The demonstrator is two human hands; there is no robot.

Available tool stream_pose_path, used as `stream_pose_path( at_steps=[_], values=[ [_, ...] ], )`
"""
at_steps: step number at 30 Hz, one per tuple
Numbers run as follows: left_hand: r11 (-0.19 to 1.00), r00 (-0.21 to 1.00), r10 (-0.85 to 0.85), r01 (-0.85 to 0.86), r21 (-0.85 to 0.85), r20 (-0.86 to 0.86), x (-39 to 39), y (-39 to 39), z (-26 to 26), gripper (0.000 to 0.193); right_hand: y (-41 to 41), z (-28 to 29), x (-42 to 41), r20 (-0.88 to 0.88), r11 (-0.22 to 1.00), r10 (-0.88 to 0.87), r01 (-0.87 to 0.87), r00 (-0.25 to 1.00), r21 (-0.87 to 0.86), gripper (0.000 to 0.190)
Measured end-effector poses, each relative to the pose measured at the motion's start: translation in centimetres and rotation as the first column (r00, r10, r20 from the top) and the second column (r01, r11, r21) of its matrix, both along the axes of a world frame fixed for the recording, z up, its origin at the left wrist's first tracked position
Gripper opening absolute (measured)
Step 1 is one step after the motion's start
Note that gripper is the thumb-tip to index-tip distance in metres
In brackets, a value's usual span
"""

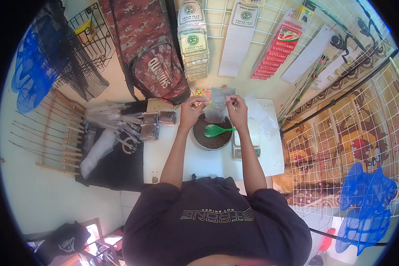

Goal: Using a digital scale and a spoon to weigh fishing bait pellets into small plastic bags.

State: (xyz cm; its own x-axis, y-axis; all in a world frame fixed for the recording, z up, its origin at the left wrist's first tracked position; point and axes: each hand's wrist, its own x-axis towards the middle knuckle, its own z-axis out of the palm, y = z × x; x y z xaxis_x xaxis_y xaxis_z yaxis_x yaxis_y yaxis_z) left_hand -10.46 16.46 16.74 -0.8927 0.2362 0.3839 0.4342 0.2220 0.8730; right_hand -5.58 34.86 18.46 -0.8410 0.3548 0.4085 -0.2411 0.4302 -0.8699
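A clear plastic bag [215, 108] hangs between my two hands above a round bowl. My left hand [193, 108] pinches its left side near the top, and my right hand [236, 108] pinches the right side. The bag's lower part looks cloudy; whether anything is inside I cannot tell. Below, the bowl of dark brown crumbly material [216, 141] holds a green plastic spoon [214, 130], whose handle runs right, under my right forearm. A digital kitchen scale [251, 139] stands right of the bowl, partly hidden by that forearm. Several filled clear packets [149, 131] lie at the left.
The white table [166, 163] also bears loose clear plastic bags [264, 118] at the right. A pile of plastic bags [104, 116] and a plastic roll [96, 154] lie on a black surface at left. Behind the table stands a camouflage rod bag [156, 63]. Hanging packets [194, 50] line the wall rack.
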Motion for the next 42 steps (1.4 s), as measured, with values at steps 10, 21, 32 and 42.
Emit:
stream_pose_path(
  at_steps=[10, 21, 32, 42],
  values=[
    [0.988, 0.939, 0.157, -0.147, 0.054, -0.306, 3.8, 2.2, 1.1, 0.018, 1.1, 0.2, 3.7, -0.151, 0.977, 0.063, -0.03, 0.986, 0.213, 0.021],
    [0.991, 0.93, 0.077, -0.111, -0.075, -0.359, 5.1, 3.8, 1.2, 0.018, 2.4, 0.6, 6.2, -0.159, 0.942, -0.099, 0.144, 0.982, 0.302, 0.013],
    [0.988, 0.958, -0.034, -0.01, -0.153, -0.285, 5.3, 4.8, 1.2, 0.017, 3.5, 0.5, 7.2, -0.121, 0.937, -0.075, 0.111, 0.99, 0.33, 0.012],
    [0.984, 0.973, -0.117, 0.088, -0.152, -0.197, 7.6, 5.1, 1.9, 0.021, 3.7, 0.8, 9.4, -0.087, 0.949, -0.094, 0.116, 0.992, 0.292, 0.014]
  ],
)
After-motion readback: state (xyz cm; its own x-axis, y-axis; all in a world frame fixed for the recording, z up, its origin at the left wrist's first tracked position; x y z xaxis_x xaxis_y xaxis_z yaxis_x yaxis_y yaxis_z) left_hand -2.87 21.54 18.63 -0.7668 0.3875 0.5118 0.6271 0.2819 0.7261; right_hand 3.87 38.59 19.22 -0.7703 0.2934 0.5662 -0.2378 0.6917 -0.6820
